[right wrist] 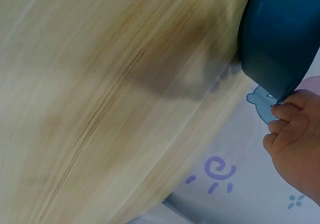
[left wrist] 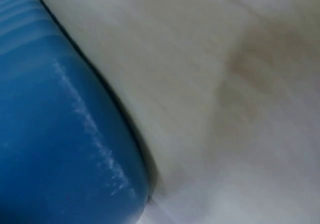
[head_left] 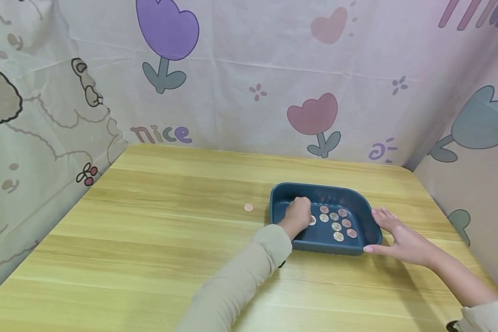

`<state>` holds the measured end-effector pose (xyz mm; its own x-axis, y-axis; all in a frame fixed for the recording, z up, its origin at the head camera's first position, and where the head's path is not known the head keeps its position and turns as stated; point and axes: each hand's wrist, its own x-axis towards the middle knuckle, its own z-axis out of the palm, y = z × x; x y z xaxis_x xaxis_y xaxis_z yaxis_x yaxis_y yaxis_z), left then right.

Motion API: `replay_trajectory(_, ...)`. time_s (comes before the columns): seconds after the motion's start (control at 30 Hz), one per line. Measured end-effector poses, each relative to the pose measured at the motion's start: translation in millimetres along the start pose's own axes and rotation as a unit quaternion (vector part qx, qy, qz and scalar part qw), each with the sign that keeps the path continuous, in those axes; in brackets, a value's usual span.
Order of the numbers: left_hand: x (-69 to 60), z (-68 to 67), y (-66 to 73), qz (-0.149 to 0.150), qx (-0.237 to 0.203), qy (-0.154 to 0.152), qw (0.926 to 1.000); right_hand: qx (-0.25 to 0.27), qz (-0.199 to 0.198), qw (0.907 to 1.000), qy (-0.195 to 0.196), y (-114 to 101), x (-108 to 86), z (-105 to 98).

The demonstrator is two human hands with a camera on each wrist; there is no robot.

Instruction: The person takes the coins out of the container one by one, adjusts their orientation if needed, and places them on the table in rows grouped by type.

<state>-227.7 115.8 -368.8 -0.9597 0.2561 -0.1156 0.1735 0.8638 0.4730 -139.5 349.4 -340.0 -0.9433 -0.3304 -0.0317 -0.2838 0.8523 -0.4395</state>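
A dark blue tray [head_left: 328,247] stands on the wooden table, with several copper and brass-coloured coins [head_left: 336,226] on its floor. My left hand [head_left: 299,214] reaches down inside the tray's left part, knuckles up and fingers bent; the fingertips and anything between them are hidden. Beside it lies a pale coin [head_left: 312,221]. My right hand [head_left: 404,240] holds the tray's right end between thumb and fingers. In the right wrist view, bent fingers of the right hand [right wrist: 297,134] meet the edge of the tray [right wrist: 280,34]. The left wrist view has the tray's outer wall [left wrist: 65,129], no hand.
One copper coin [head_left: 248,208] lies on the table, left of the tray. A printed cloth [head_left: 240,60] with tulips and hearts hangs behind the table [head_left: 128,230] and along both sides.
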Motion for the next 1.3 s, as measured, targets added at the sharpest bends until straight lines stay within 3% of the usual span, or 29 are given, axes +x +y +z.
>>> replay_trajectory(0.17,-2.3,-5.8,-1.1,-0.011,-0.045,0.002,0.9989,-0.001,-0.001,1.0,0.0,0,0.1,0)
replay_trajectory(0.4,-12.9,-21.0,-10.3,0.047,-0.118,-0.008,0.9919,-0.001,-0.004,1.0,-0.002,-2,1.7,-1)
replay_trajectory(0.53,-20.7,-32.4,-19.5,0.079,-0.161,0.005,0.9837,-0.004,-0.003,1.0,-0.003,-2,2.5,-2)
replay_trajectory(0.83,-32.5,-55.1,-44.5,0.108,-0.262,0.021,0.9588,-0.002,0.002,1.0,-0.006,-1,1.8,-2)
replay_trajectory(1.13,-45.6,-72.9,-68.4,0.088,-0.307,0.046,0.9466,0.002,0.004,1.0,-0.007,-1,1.3,-2)
replay_trajectory(1.3,-52.9,-78.8,-83.5,0.078,-0.312,0.07,0.9441,0.003,0.002,1.0,-0.005,-1,0.9,-1)
